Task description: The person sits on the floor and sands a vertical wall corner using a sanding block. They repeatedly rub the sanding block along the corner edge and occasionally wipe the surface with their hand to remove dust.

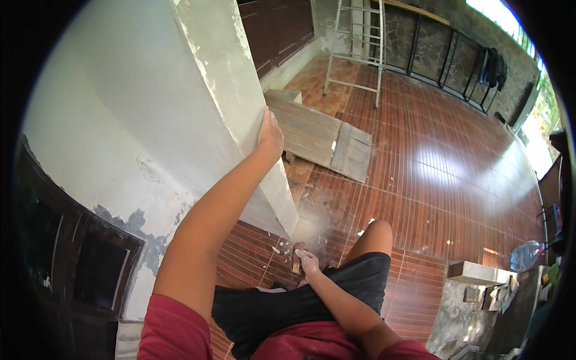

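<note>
A tall pale pillar with chipped paint along its edges stands in front of me. My left hand lies against its right edge, fingers stretched out flat and holding nothing. Low down, close to the foot of the pillar, my right hand is closed around a small sanding block with a reddish-brown face and a bare-wood end. The block is apart from the pillar's lower corner. Whitish dust and pale flakes lie on the floor around there.
Behind the pillar, a weathered wooden board rests low over the tiled floor. A metal stepladder stands farther back. A black metal frame leans at the far wall. To the right is a clear plastic bottle near a concrete ledge.
</note>
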The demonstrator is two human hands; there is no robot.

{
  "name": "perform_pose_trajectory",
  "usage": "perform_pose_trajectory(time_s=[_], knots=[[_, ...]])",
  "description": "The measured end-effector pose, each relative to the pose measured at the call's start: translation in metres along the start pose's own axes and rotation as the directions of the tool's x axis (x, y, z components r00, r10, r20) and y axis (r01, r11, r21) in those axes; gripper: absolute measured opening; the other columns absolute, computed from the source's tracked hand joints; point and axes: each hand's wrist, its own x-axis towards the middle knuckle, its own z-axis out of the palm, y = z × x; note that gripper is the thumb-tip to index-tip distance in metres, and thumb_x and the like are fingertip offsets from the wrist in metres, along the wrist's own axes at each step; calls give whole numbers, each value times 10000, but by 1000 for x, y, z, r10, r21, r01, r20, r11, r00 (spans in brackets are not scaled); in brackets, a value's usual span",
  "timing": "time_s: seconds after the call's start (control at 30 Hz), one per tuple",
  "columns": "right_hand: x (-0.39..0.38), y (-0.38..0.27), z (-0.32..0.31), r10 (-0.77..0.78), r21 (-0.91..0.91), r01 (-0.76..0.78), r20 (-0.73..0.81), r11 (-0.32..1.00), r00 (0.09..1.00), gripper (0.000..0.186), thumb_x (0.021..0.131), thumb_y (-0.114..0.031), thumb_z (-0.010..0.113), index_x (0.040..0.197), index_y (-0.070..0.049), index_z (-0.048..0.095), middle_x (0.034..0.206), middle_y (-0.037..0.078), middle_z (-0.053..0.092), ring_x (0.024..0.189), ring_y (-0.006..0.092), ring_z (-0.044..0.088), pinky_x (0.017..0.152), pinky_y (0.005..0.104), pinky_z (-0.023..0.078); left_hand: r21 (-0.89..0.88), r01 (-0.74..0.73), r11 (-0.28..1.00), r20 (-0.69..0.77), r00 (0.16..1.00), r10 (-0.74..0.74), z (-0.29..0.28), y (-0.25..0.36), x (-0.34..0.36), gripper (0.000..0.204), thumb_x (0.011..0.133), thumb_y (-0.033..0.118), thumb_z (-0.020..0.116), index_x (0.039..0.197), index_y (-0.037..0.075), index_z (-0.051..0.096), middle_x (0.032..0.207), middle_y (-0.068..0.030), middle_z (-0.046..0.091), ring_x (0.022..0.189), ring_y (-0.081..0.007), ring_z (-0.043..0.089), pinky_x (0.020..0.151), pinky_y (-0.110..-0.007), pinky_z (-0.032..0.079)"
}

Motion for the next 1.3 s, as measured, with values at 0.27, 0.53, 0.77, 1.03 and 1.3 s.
perform_pose_trajectory(time_s=[0.27, 0.53, 0.77, 1.03, 1.3], knots=[[-6, 4, 1, 10, -11, -10, 25, 1000, 1000, 310, 932, -192, 753, 1158, 5, 677, 1015, 53, 698, 851, 146, 663, 722, 302, 544, -62, -90, 994, -121, 989, 82, 39, 47, 14, 548, 1035, 328, 402, 1506, 59, 471, 1606, -104, 399, 1524, -311, 278, 1238, -594, 6], [0, 0, 0, -1, 8, 1, 3, 1000, 1000, 351, 943, -189, 740, 1202, 32, 654, 1075, 60, 696, 906, 139, 655, 775, 285, 530, -61, -123, 991, -7, 992, 123, 62, 71, 30, 495, 1022, 331, 433, 1432, 92, 575, 1586, -98, 430, 1512, -301, 304, 1232, -612, 3], [4, 3, 8, 28, 7, -29, 51, 1000, 998, 336, 946, -181, 733, 1200, 25, 656, 1024, 41, 697, 882, 127, 646, 744, 285, 531, -15, -201, 979, 34, 979, 202, 60, 94, 11, 540, 1036, 335, 409, 1495, 62, 488, 1608, -132, 385, 1513, -325, 293, 1235, -606, 25], [2, 1, 7, 23, 24, -23, -3, 999, 1000, 321, 935, -185, 745, 1183, -1, 656, 984, 42, 685, 802, 129, 648, 662, 286, 543, 62, -162, 985, 141, 978, 152, 66, 108, 1, 595, 1039, 339, 372, 1577, 85, 342, 1674, -169, 207, 1557, -363, 131, 1225, -633, -18], [9, 4, 4, 22, 1, -22, -36, 1000, 999, 327, 924, -197, 761, 1167, -4, 658, 980, 38, 683, 794, 129, 648, 638, 285, 538, 56, -166, 984, 77, 984, 162, 83, 100, 1, 591, 1048, 348, 343, 1595, 129, 312, 1693, -105, 183, 1572, -289, 92, 1239, -579, -46]])
